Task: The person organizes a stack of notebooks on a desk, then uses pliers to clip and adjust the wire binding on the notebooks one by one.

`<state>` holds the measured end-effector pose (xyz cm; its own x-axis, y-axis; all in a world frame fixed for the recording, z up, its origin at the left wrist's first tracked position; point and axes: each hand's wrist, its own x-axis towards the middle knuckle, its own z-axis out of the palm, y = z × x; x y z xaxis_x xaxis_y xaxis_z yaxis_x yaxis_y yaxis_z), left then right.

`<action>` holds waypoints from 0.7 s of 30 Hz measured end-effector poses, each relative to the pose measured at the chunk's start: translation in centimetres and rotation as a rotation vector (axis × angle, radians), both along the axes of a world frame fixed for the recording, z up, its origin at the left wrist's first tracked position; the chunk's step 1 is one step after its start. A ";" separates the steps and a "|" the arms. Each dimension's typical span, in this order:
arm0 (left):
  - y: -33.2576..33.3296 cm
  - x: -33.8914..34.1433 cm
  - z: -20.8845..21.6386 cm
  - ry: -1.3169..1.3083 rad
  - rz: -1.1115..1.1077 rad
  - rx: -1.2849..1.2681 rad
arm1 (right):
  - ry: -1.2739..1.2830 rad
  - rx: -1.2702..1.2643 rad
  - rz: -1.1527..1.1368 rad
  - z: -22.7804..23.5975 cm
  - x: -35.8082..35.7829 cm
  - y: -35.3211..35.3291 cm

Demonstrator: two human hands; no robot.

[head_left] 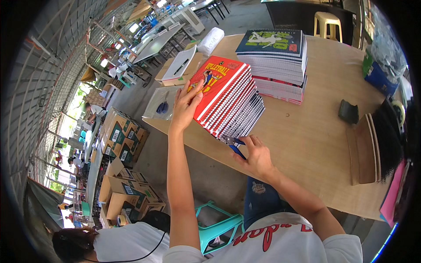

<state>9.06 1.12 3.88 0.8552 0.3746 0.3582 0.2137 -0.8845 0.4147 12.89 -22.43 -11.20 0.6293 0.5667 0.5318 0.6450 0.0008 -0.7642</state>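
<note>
A tall stack of spiral-bound notebooks (221, 94) with red covers stands at the table's near left edge, its wire bindings facing me. My left hand (186, 106) lies on the top cover near its left corner, fingers spread. My right hand (258, 157) is closed round blue-handled pliers (237, 151). The metal jaws are at the lower end of the wire bindings, near the bottom of the stack. Whether they grip a wire is too small to tell. Behind and to the right stands another stack of notebooks (272, 55), with a dark cover on top.
A brush with black bristles (386, 140) stands at the table's right, beside a small dark block (348, 111). A pen (181, 66) lies on a pad at the far left. Cartons (123, 140) stand left on the floor. A person (118, 241) is close at lower left.
</note>
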 end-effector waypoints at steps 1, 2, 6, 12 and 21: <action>-0.1 0.0 0.0 -0.002 0.010 -0.003 | 0.048 -0.032 0.024 -0.2 0.0 0.2; -0.1 0.0 0.0 0.001 0.002 -0.001 | 0.096 -0.065 0.049 -0.2 -0.1 0.3; 0.3 0.2 -0.3 -0.005 -0.017 -0.008 | 1.101 -0.101 0.516 -0.1 2.2 0.9; 0.8 -0.1 -0.5 -0.017 -0.011 0.004 | 0.132 -0.037 0.067 0.7 -0.6 -0.3; 0.2 0.2 -0.3 -0.007 -0.037 -0.015 | 1.086 -0.097 0.459 -0.8 1.7 1.2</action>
